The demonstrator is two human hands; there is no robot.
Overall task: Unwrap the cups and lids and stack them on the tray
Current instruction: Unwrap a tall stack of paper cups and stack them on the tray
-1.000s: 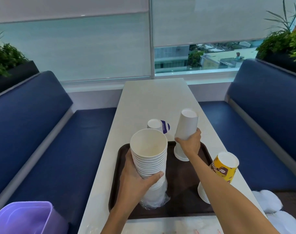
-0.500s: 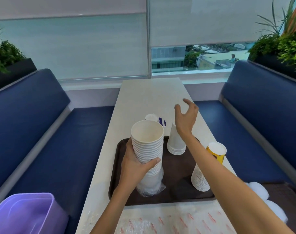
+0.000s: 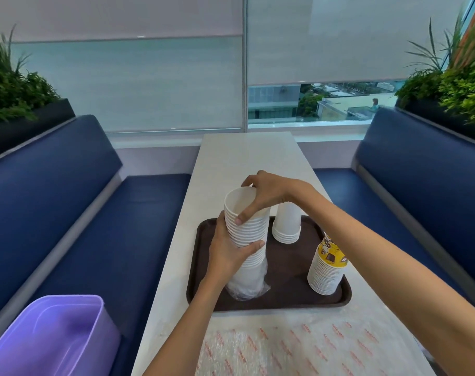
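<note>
From the head view we see the left hand wrapped round the middle of the white cup stack, steadying it upright on the near-left of the tray — plastic sleeve bunched at its base. The right hand arches over the top, pinching the upper cups, likely to lift a batch free.

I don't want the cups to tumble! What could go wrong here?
1. The right hand grips the top cups of the tall cup stack while the left hand holds its middle; a hard pull might tip it.
2. Plastic wrap is bunched under that stack, so it may not stand flat on the tray.
3. The right arm reaches over the short white stack and the yellow-topped stack and could bump them.
</note>
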